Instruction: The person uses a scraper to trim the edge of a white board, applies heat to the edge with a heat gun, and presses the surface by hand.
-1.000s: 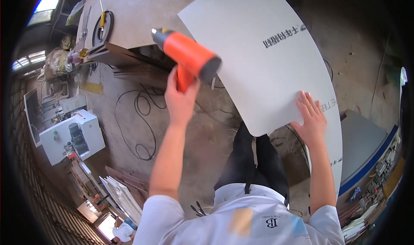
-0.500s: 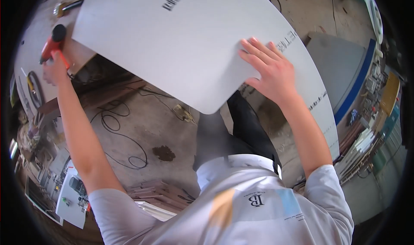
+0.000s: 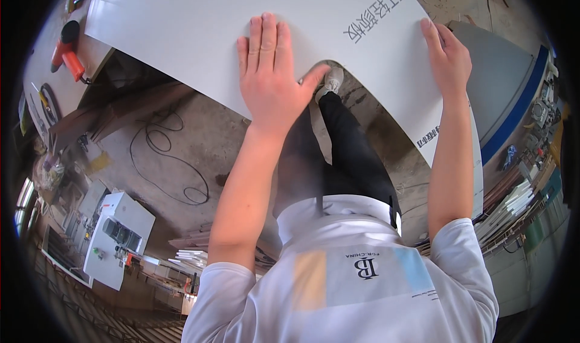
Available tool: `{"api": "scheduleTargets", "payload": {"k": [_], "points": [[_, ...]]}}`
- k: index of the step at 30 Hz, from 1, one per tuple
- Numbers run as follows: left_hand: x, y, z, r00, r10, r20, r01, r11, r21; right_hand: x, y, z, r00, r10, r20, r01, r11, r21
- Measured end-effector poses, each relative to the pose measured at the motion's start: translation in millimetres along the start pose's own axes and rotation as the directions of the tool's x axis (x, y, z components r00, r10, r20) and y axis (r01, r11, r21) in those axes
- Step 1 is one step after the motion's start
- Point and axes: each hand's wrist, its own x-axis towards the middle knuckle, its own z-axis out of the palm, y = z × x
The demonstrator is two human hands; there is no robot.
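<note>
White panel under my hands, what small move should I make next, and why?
I'd probably ease your left hand back to grip the white panel's near edge: it lies flat on the face, while your right hand appears to hold the outer edge.

- Above the white panel (image 3: 181,26), open room is running between the left hand (image 3: 270,83) and right hand (image 3: 450,62).
- Left of the panel, an orange heat gun (image 3: 67,54) is obstructing the worktop (image 3: 95,54).
- Black-trousered legs (image 3: 356,137) are partly blocking the panel's notch.
</note>
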Motion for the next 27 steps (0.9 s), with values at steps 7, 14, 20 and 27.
{"api": "scheduleTargets", "payload": {"k": [7, 14, 20, 27], "points": [[1, 5, 16, 0.994, 0.033, -0.102, -0.022, 0.994, 0.105, 0, 2, 1, 0.995, -0.091, -0.045, 0.090, 0.996, -0.023], [-1, 7, 17, 0.993, 0.040, -0.113, -0.025, 0.991, 0.130, 0, 3, 4, 0.999, -0.051, 0.004, 0.051, 0.998, -0.034], [0, 9, 18, 0.991, 0.048, -0.127, -0.031, 0.991, 0.134, 2, 1, -3, 0.997, -0.032, 0.077, 0.035, 0.999, -0.038], [-1, 9, 13, 0.993, 0.041, -0.108, -0.027, 0.992, 0.126, 3, 6, 6, 0.995, -0.093, -0.031, 0.093, 0.995, -0.025]]}}
